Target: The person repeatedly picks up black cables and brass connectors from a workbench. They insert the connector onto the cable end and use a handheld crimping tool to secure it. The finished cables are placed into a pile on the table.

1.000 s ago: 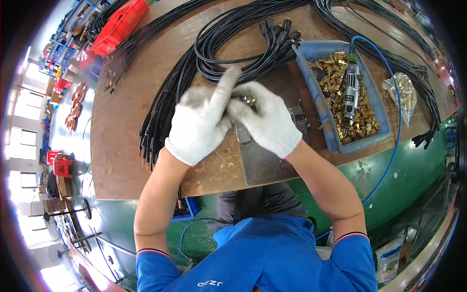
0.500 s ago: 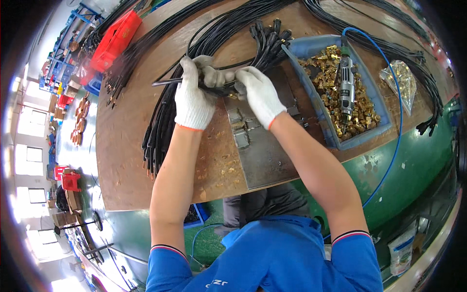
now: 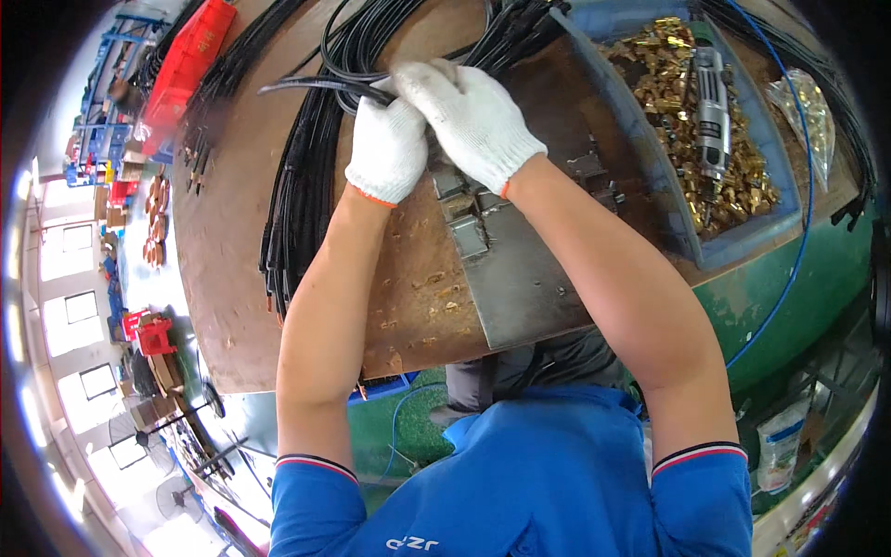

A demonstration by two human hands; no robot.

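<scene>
Both my hands wear white knit gloves and meet above the table. My left hand (image 3: 390,148) is closed around a black cable (image 3: 320,84), whose free end sticks out to the left. Laid across its top, my right hand (image 3: 478,121) has its fingers bent over the cable; the fingertips are blurred. What lies between the palms is hidden. Below the hands, small metal blocks (image 3: 469,234) are fixed to a dark steel plate (image 3: 524,297). A thick bundle of black cables (image 3: 302,186) with copper ends lies left of my left hand.
At the right, a blue bin (image 3: 640,158) holds brass fittings (image 3: 742,200), with a grey hand tool (image 3: 713,111) lying on them. A blue hose (image 3: 794,269) curves past a clear bag (image 3: 806,116) of fittings. A red bin (image 3: 186,74) stands far left. Metal scraps dot the wooden table (image 3: 232,278).
My hands have come closer together, with the right now over the left and the cable. The whole view has shifted, so the bin and plate appear farther right.
</scene>
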